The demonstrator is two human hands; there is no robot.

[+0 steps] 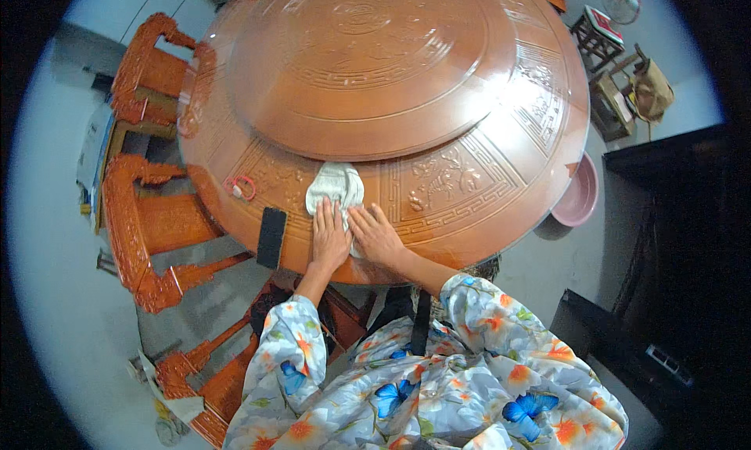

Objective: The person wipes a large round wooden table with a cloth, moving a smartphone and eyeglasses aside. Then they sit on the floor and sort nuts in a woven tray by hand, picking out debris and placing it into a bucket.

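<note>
A crumpled white cloth [335,183] lies on the round carved wooden table [328,268], close against the raised turntable [375,139]. Over its near end rests my left hand [332,233], fingers stretched forward and pressing the cloth to the tabletop. My right hand [376,234] bears down on the cloth's right side, its fingers angled toward the left hand. A strip of cloth shows between the two palms. To the left of my hands, a black rectangular object [271,237], perhaps a phone, lies near the edge. Beyond it is a pink-red loop [242,187] with a pale piece attached.
Carved wooden chairs [176,221] line the table's left side. On the floor at right stands a pink plastic basin [578,194]. Farther right are a small wooden stool [610,106], a tan bag [652,92] and a fan [621,1]. Dark furniture [675,215] fills the right edge.
</note>
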